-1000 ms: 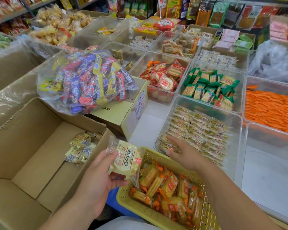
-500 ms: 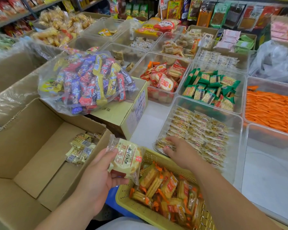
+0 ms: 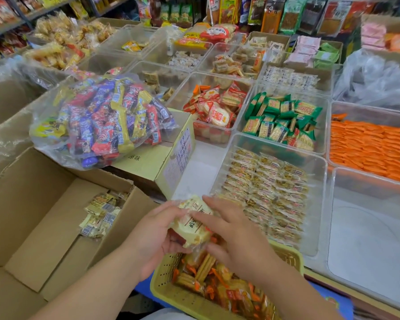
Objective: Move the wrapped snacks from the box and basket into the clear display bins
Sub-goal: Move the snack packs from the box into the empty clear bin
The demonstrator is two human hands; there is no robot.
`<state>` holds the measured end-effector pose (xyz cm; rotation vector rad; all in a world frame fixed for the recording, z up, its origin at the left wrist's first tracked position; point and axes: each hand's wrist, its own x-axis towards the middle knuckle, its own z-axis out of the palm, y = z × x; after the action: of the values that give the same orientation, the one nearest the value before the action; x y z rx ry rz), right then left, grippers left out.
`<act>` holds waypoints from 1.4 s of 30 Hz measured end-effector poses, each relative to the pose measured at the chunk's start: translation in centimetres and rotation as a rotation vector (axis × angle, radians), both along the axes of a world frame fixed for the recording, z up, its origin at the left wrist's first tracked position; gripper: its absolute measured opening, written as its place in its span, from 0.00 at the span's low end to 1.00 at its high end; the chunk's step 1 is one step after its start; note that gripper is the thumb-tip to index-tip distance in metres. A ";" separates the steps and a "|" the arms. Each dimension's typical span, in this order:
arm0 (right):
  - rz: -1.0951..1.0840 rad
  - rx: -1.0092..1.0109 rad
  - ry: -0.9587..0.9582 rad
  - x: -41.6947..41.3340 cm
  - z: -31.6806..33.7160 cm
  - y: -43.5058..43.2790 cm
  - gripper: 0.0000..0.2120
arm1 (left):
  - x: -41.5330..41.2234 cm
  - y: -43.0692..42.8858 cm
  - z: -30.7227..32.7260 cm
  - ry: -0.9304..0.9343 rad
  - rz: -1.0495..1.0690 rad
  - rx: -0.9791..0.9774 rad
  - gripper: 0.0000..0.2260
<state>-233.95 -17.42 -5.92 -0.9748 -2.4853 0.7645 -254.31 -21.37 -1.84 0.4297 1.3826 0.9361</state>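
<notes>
Head view: wrapped snack (image 3: 191,224) gripped between left hand (image 3: 153,241) and right hand (image 3: 238,236), over basket (image 3: 164,276).

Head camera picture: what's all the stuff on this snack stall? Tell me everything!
pale yellow round wrapped snack: one, pale yellow, held above the basket.
yellow plastic mesh basket: one, yellow, bottom centre.
orange-wrapped crackers: many, orange, in the basket.
open brown cardboard box: one, brown, left.
small pale packs: a few, pale yellow, inside the box.
clear plastic bag of sweets: one, red, blue, yellow, on the carton.
closed tan carton: one, tan, behind the box.
clear plastic display bins: many, see-through, across the table.
yellow-brown packs: many, nearest bin.
green packs: many, bin behind.
red-and-white packs: many, bin left of green.
orange packs: many, right bin.
left hand: holds the snack.
right hand: holds it too.
</notes>
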 end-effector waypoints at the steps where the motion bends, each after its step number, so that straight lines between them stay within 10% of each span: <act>1: -0.023 -0.021 0.026 0.4 -0.2 -0.1 0.34 | 0.3 0.6 -0.2 0.006 -0.030 -0.006 0.17; 10: -0.434 0.036 0.138 5.0 -0.3 3.3 0.19 | 2.6 5.5 -3.4 0.616 -0.286 0.147 0.24; 16: -0.598 0.011 -0.070 4.3 -1.1 7.7 0.15 | 2.5 7.8 -7.4 0.991 -0.683 0.084 0.46; 27: -0.299 -0.301 -0.528 -1.5 -3.5 10.1 0.19 | 2.0 8.9 -9.8 1.033 -0.735 0.006 0.44; 34: -0.297 -0.302 -0.517 -0.9 -4.3 9.4 0.22 | 2.0 7.5 -7.9 1.023 -0.719 0.090 0.40; 42: -0.311 -0.036 -0.309 -4.0 -0.4 7.7 0.26 | -4.6 -1.2 -2.3 0.951 -0.177 0.388 0.14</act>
<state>-237.98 -9.72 -6.32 -1.5501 -2.4822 0.5966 -258.86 -22.60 -4.17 1.3979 1.9528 0.8801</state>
